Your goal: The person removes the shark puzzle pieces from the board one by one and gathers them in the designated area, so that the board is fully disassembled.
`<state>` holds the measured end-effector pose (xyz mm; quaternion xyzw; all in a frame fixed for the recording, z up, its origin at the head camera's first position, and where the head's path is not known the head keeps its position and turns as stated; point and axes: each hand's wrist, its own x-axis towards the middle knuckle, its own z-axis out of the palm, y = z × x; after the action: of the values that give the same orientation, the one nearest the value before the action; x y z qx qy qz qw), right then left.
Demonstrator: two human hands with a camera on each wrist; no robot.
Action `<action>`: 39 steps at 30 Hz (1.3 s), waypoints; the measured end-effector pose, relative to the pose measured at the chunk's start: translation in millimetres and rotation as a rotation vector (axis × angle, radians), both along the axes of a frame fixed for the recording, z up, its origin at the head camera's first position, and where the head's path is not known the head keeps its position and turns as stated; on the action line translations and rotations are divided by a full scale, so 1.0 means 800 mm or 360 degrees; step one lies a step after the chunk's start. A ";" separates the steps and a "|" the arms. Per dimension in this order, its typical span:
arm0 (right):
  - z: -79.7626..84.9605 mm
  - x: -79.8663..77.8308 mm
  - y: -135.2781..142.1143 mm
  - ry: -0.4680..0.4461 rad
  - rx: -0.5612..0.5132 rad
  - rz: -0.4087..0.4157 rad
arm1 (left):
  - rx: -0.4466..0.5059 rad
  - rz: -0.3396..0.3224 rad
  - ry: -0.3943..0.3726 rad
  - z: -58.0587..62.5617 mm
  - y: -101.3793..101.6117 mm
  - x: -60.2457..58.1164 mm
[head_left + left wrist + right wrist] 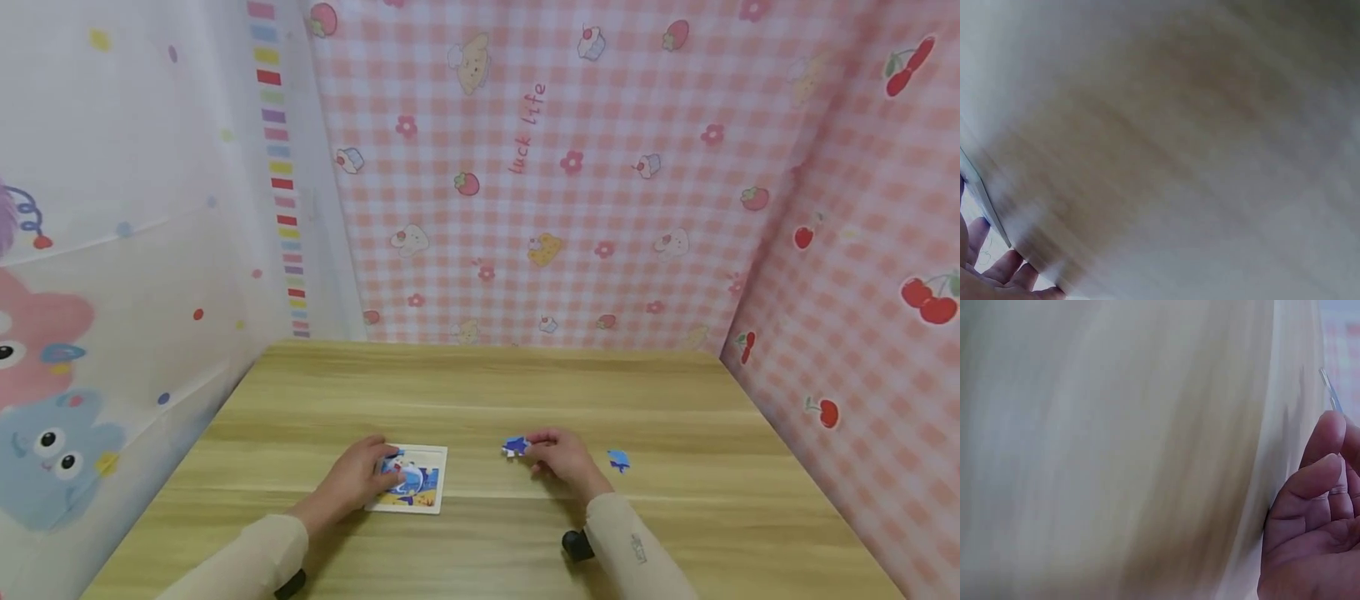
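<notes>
A small square jigsaw puzzle board [443,479] with a white rim lies on the table, its sea picture partly filled in blue and yellow. My left hand [354,477] grips the board's left side, thumb over the picture; it covers part of that picture. To the right of the board, my right hand [561,455] pinches a blue puzzle piece [515,446] between thumb and fingers, held apart from the board. The right wrist view shows that piece only as a thin edge [1327,384]. A second blue puzzle piece [618,460] lies to the right of my right hand.
The wood-grain table [495,383] runs back to a pink checked cloth [525,208]. White patterned cloth [187,275] hangs along the left side, and cherry-print cloth [847,350] along the right. Dark wrist gear [577,545] sits by the right sleeve.
</notes>
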<state>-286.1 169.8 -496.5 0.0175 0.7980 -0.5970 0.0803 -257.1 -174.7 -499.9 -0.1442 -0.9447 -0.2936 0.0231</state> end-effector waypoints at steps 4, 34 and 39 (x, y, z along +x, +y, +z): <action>0.002 -0.003 0.038 -0.0029 0.0044 -0.0056 | -0.0012 0.0017 -0.0022 -0.001 -0.005 0.000; 0.018 0.009 0.094 -0.0065 0.0264 -0.0112 | 0.0001 -0.0015 0.0000 0.001 -0.001 -0.001; 0.019 0.009 0.094 -0.0069 0.0305 -0.0120 | -0.0002 -0.0032 0.0032 0.000 -0.002 0.000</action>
<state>-278.6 245.3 -481.4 0.0680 0.8483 -0.5200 0.0729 -257.1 -176.1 -499.5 -0.1567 -0.9431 -0.2918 0.0295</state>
